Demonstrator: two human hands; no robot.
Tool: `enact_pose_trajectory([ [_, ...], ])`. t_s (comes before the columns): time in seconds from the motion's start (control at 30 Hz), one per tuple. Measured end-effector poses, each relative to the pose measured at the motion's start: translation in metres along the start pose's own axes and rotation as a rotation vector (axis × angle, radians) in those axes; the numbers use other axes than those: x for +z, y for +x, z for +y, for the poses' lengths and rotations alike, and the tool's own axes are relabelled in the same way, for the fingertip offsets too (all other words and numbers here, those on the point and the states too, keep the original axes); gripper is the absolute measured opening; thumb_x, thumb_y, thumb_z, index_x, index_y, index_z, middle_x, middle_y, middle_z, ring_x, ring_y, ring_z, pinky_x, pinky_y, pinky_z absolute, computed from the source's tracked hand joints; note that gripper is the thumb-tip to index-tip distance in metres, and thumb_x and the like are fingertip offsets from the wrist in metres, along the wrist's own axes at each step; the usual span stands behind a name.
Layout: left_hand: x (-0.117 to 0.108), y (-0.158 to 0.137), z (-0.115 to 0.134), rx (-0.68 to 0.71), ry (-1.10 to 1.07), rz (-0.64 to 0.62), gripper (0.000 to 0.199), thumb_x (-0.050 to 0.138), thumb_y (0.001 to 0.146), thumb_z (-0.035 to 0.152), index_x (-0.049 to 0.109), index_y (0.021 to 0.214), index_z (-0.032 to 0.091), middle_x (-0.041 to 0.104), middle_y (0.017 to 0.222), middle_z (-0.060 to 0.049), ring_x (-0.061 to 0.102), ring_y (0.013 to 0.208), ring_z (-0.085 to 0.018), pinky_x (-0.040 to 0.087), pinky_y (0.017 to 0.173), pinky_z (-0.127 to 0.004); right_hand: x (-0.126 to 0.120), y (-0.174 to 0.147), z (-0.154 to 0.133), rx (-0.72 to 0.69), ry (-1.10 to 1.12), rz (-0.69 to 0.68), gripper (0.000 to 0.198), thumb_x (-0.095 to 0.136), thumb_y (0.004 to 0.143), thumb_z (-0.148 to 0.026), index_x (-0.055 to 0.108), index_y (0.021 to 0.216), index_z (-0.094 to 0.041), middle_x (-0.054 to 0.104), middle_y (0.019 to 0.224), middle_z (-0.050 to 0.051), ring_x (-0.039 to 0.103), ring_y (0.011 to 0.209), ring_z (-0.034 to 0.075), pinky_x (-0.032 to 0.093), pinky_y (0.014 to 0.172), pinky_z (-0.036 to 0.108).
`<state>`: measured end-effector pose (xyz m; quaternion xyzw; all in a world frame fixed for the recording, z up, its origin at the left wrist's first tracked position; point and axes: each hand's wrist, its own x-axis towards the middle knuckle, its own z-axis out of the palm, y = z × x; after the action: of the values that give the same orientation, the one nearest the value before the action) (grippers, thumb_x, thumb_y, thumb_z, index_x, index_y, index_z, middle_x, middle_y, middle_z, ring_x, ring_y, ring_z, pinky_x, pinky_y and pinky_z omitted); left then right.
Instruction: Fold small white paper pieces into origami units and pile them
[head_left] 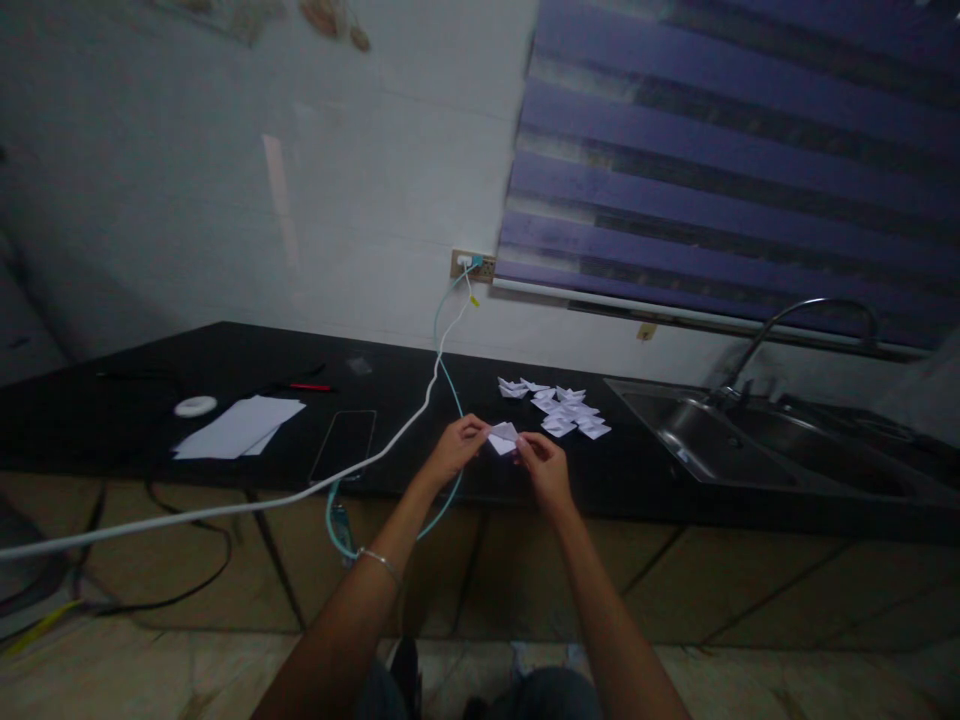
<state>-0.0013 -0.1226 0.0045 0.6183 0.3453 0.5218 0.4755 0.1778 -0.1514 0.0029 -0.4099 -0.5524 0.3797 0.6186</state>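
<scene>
A small folded piece of white paper (pixel 503 437) is held above the black counter, near its front edge. My left hand (pixel 459 446) pinches its left corner between thumb and fingers. On the opposite corner my right hand (pixel 543 464) is closed, fingertips and thumb on the paper. Just beyond, to the right, lies a cluster of folded white paper boats (pixel 564 410), several of them touching or overlapping. Flat white paper sheets (pixel 238 428) lie stacked a little askew on the left of the counter.
A white cable (pixel 397 437) and a light-blue cable (pixel 450 378) run from the wall socket (pixel 472 265) across the counter (pixel 420 470), left of my hands. A phone-like dark rectangle (pixel 343 445), a red pen (pixel 310 387) and a white round object (pixel 195 406) lie leftward. A steel sink (pixel 697 430) is at right.
</scene>
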Motion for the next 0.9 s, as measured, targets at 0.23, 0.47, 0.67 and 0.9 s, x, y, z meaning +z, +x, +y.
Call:
enact_pose_trajectory([
  [0.23,0.003,-0.002,0.002,0.013,-0.016,0.003,0.039,0.062,0.077,0.052,0.053,0.085,0.015,0.059,0.068,0.0,0.05,0.054,-0.008,0.038,0.05,-0.018,0.001,-0.002,0.001,0.003,0.019,-0.046,0.037,0.07,0.073,-0.045,0.063,0.096,-0.017,0.066,0.064,0.001,0.061,0.058,0.016,0.046,0.058,0.026],
  [0.47,0.005,-0.002,0.003,0.039,0.039,-0.117,0.041,0.057,0.08,0.053,0.058,0.095,0.015,0.058,0.078,-0.001,0.048,0.055,-0.007,0.037,0.047,-0.018,0.002,-0.002,-0.002,-0.005,-0.007,-0.011,0.033,0.067,0.076,-0.043,0.067,0.094,-0.015,0.066,0.064,0.003,0.06,0.058,0.015,0.045,0.057,0.026],
  [0.67,0.002,-0.003,0.004,0.059,0.056,-0.091,0.041,0.057,0.08,0.053,0.06,0.088,0.013,0.055,0.069,0.001,0.045,0.053,-0.007,0.035,0.048,-0.018,0.003,-0.005,-0.005,-0.005,0.01,-0.021,0.031,0.072,0.072,-0.04,0.068,0.092,-0.016,0.069,0.075,0.005,0.063,0.067,0.018,0.049,0.062,0.029],
  [0.9,0.003,-0.006,0.011,0.07,0.047,-0.153,0.037,0.064,0.078,0.047,0.068,0.089,0.011,0.067,0.084,-0.006,0.058,0.071,-0.013,0.044,0.065,-0.022,0.0,-0.004,-0.008,-0.03,-0.086,-0.13,0.027,0.072,0.072,-0.039,0.074,0.086,-0.016,0.072,0.085,0.007,0.065,0.078,0.022,0.049,0.072,0.032],
])
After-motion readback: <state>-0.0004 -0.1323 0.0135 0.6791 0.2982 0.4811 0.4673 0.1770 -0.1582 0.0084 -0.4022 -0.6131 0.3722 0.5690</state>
